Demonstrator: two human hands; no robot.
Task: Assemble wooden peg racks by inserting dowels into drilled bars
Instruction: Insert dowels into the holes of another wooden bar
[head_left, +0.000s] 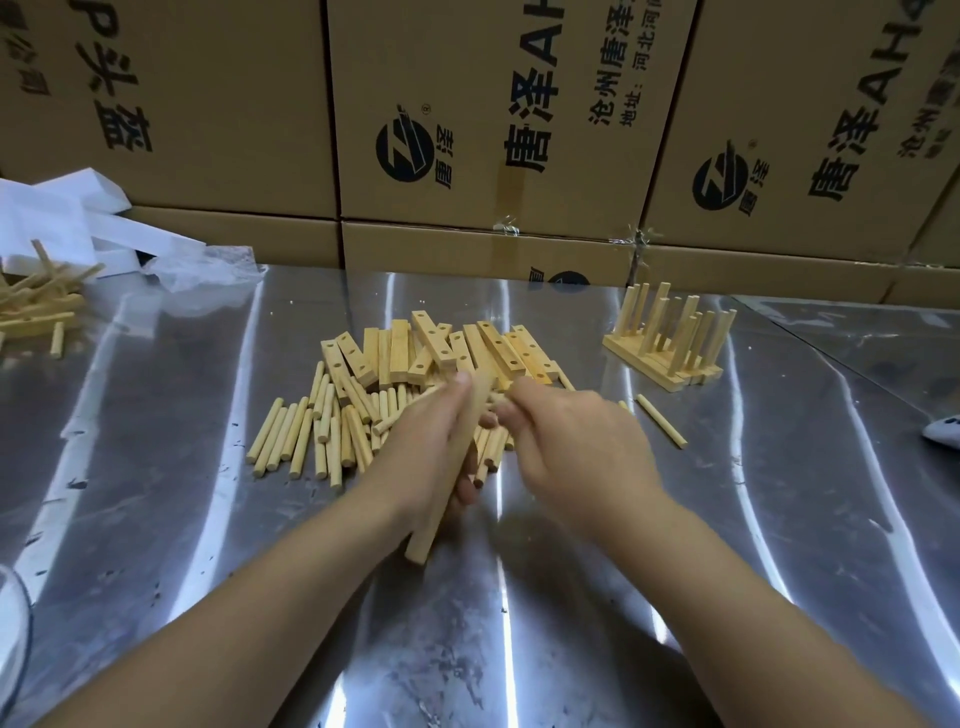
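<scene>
**One bar up, first dowel yet to go in**

Step in hand: loading a fresh bar. The left hand (421, 441) grips a drilled bar (434, 514) lifted off the steel table (779, 545). The bar is tilted, far end up near the thumb and near end pointing back toward the person. No dowel shows in it.

The right hand (571, 436) sits just beside the bar's upper half, fingers curled toward it. Motion blur hides the fingertips, so it cannot be told whether they pinch a dowel or nothing.

Stock:
- loose dowels (311, 431) spread on the table under and left of the hands
- heap of spare bars (441, 348) just behind them, holes showing
- stray dowel (662, 421) lying apart to the right
- finished racks (670, 338) at far right, pegs upright

Judgement: early in this unit, with several racks already done. The next move likely calls for a dowel end lined up square over an end hole, with the left hand bracing the bar while the peg is pressed home. A skewed entry could jam it.

Cardboard boxes (519, 130) wall the back edge.
</scene>
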